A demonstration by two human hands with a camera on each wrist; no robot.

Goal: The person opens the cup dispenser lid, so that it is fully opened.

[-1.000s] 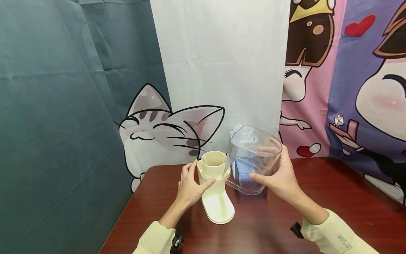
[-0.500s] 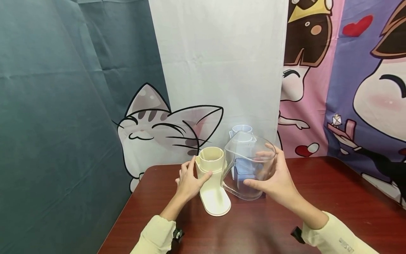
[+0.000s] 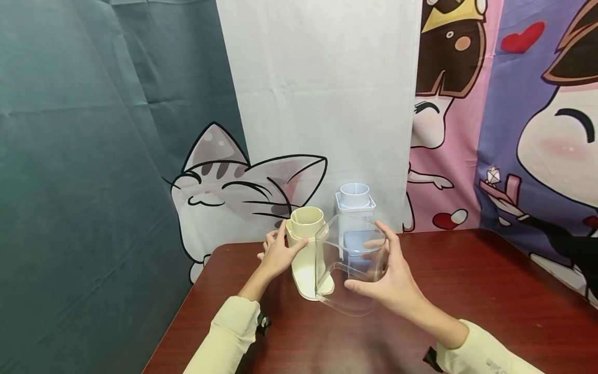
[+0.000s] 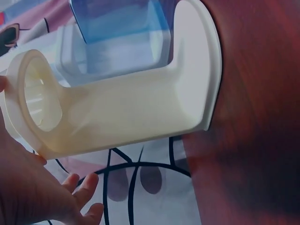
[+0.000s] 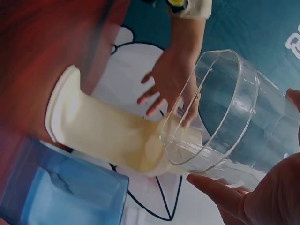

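In the head view, a cream plastic stand point(image 3: 302, 262) with a round collar on top and a rounded foot is upright on the table. My left hand point(image 3: 277, 256) holds its upper part between thumb and index finger; the other fingers are spread loose in the left wrist view. My right hand point(image 3: 396, 280) grips a clear plastic container point(image 3: 351, 302) by its right side, thumb in front and fingers behind. The container overlaps the stand's right edge in the head view. The right wrist view shows the clear container point(image 5: 262, 108) tilted, its interior see-through.
Behind the clear container stands a similar pale white-blue stand point(image 3: 355, 200) with a round collar. A blue translucent container point(image 4: 122, 23) sits against it. The dark red table point(image 3: 467, 301) ends at cartoon-printed curtains point(image 3: 322, 104) behind and to the left.
The cream stand, with my left hand on it, has moved away from me and slightly left. My right hand has brought the clear container lower and to the left.
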